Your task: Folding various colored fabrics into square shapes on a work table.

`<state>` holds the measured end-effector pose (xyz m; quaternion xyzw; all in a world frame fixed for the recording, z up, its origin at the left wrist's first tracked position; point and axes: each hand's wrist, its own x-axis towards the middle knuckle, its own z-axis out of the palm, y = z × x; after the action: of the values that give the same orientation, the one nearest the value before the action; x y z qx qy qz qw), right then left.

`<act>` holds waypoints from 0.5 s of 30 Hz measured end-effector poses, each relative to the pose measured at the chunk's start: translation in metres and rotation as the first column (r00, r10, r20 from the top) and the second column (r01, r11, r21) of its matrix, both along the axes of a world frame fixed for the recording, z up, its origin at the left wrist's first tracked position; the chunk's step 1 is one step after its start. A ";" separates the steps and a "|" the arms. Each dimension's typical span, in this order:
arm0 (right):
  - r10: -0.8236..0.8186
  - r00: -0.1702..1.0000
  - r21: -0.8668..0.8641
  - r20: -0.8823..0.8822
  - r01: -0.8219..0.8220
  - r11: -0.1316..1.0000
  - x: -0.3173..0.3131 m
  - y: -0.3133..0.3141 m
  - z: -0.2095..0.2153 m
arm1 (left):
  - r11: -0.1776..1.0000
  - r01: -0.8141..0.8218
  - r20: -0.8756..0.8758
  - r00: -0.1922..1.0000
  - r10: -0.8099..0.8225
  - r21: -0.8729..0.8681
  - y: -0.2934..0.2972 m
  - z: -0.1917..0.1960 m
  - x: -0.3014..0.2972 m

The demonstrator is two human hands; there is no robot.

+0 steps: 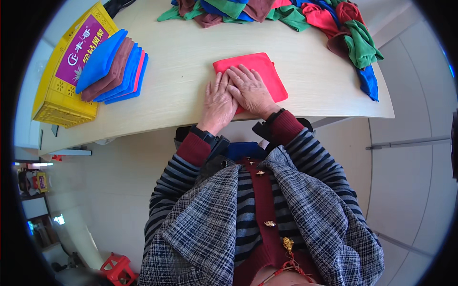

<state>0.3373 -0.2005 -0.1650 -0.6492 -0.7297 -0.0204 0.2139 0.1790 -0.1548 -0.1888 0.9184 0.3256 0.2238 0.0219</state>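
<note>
A red cloth (269, 78), folded into a flat rectangle, lies on the table in front of me. My left hand (218, 102) rests over its left edge, fingers stretched out and pointing away from me. Beside it, my right hand (250, 90) lies flat on the cloth with its fingers extended, and its fingertips overlap those of the left hand. Neither hand grips anything. The lower left part of the cloth is hidden under the hands.
At the left, a stack of folded blue, brown and red cloths (102, 62) leans by a yellow box (62, 90). A pile of loose coloured cloths (291, 16) lies along the far edge, some hanging off the right. The table's near edge (157, 125) curves before me.
</note>
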 end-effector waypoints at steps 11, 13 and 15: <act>-0.215 0.970 -0.032 0.112 0.220 0.975 0.057 -0.001 -0.005 | 0.999 -0.006 -0.026 1.000 0.005 -0.042 -0.007 0.013 -0.003; -0.285 0.957 -0.043 0.047 0.287 0.957 0.071 -0.006 -0.008 | 0.999 -0.003 -0.028 1.000 0.002 -0.050 -0.007 0.012 0.000; -0.321 0.947 -0.051 0.014 0.322 0.945 0.081 -0.011 -0.006 | 0.998 0.001 -0.030 1.000 -0.002 -0.055 -0.007 0.013 -0.001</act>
<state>0.4179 -0.2119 -0.1707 -0.7647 -0.6149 -0.0376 0.1889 0.1780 -0.1618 -0.1759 0.9210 0.3312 0.2008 0.0425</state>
